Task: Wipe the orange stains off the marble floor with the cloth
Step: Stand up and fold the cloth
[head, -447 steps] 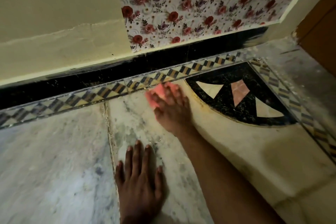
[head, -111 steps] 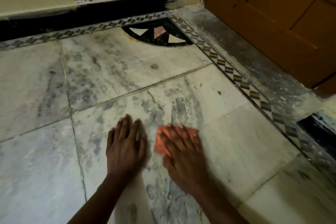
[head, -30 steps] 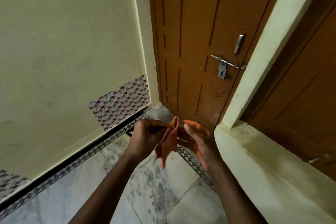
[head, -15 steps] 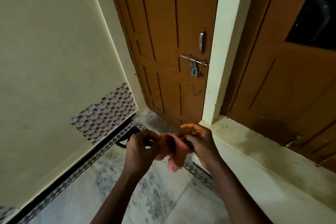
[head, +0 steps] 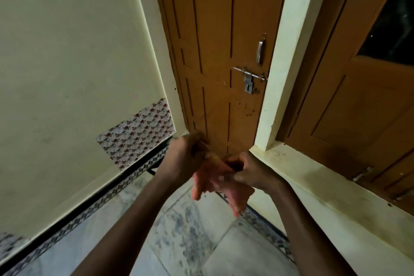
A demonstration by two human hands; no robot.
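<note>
A cream wall [head: 67,63] fills the left of the view, with a floral patch [head: 136,132] low on it and a dark patterned border [head: 94,204] running along its foot. Below that lies the marble floor [head: 192,240], pale with grey veining; no orange stains are plain in the part that shows.

Both hands are raised in the air, well clear of the floor. The left hand [head: 182,159] is closed on the upper edge of the cloth [head: 220,188], pinching it up near the door. The pinkish-orange cloth hangs between the hands, its lower folds drooping. The right hand [head: 251,173] is closed on the other side of the cloth, fingers curled into the fabric. The picture is blurred here, so the exact fold cannot be told.

The step appears to be refolding or turning the cloth. To do it well, bring a fresh face outward, fold it flat into a pad that fits under the palm, then lower it to the marble.

Further right stand the brown door [head: 215,51] with its metal latch [head: 248,76], a cream door post [head: 282,51], a raised cream ledge [head: 336,197] and a second wooden panel [head: 363,107]. The ledge and the corner crowd the floor, so wiping there would be cramped.
</note>
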